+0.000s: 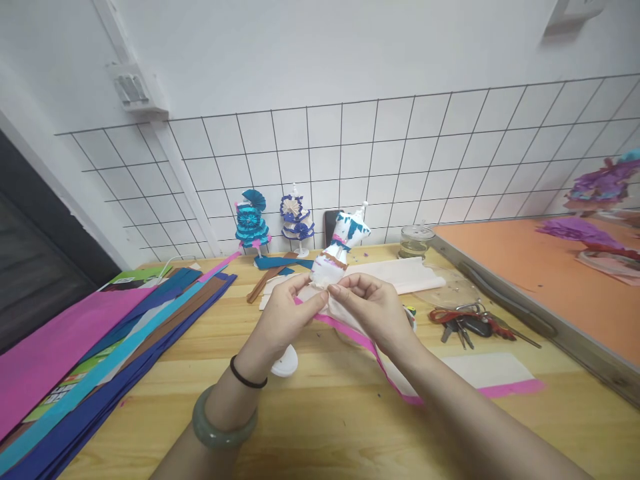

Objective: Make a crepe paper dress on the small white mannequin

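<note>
A small white dress form (329, 269) leans to the right in front of me, with torn teal, pink and brown paper stuck on its bust and waist. My left hand (281, 315) grips its lower end between thumb and fingers. Close beside it, my right hand (376, 309) pinches the edge of a white crepe paper strip (345, 315) with a pink border against the form's bottom. The strip trails down to the right, passing under my right forearm. Below my left hand shows the form's round white base (285, 362). My fingertips partly hide the pinched edge.
Long coloured crepe sheets (125, 333) lie at left. Two decorated dress forms (252, 223) stand at the back. A glass jar (416, 241), a bunch of keys (467, 323) and a white paper roll (405, 275) are to the right, before an orange-topped board (530, 273).
</note>
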The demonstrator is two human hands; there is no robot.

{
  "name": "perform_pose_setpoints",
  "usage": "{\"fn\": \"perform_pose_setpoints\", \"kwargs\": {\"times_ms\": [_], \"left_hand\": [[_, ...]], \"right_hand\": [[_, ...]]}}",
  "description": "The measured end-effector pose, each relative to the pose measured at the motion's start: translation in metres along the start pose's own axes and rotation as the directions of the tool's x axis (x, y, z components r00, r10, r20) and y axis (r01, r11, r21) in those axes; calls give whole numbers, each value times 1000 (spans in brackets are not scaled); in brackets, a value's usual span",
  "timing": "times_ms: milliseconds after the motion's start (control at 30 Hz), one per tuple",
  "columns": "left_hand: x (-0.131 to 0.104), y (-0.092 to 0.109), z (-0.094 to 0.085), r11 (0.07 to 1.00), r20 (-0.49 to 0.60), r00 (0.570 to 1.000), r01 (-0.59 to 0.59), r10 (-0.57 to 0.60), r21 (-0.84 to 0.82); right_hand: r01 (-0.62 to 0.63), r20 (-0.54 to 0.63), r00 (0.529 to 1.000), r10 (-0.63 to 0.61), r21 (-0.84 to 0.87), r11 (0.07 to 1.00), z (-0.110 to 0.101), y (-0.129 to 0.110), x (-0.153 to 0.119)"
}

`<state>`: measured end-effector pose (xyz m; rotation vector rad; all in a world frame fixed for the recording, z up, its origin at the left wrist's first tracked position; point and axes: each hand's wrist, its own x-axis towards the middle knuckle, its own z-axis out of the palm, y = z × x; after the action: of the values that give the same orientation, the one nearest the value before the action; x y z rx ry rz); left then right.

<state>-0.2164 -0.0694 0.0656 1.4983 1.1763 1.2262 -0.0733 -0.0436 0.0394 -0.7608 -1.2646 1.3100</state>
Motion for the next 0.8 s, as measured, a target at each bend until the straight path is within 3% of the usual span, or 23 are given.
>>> {"fn": "perform_pose_setpoints", "kwargs": {"times_ms": [533, 800], "left_hand": [[0, -1, 4, 1000, 11, 1000, 4, -4, -15], [-1, -1, 3, 999, 64, 997, -45, 44, 20]], "right_hand": [[63, -60, 996, -60, 46, 997, 2, 0, 2], [57, 34, 998, -61, 113, 992, -1, 4, 6]]}}
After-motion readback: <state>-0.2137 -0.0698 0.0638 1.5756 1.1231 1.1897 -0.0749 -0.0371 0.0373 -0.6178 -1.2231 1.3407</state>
